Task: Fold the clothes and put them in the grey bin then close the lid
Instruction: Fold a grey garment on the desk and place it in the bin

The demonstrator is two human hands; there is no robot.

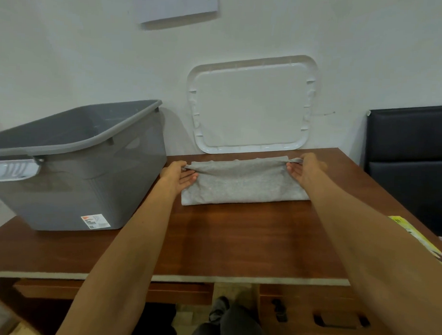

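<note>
Fingers (191, 177) of left hand (178, 174) and right hand (305, 167) pinch far corners of the grey garment (242, 185).
Light, limp knit; likely sags and unfolds unless supported at both ends.

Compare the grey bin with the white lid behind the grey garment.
The grey bin is dark grey; the lid is white. The grey bin stands on the table, deep and open-topped; the lid is flat and leans upright against the wall. The grey bin carries a sticker on its side; the lid shows none. Both are rounded rectangles.
</note>
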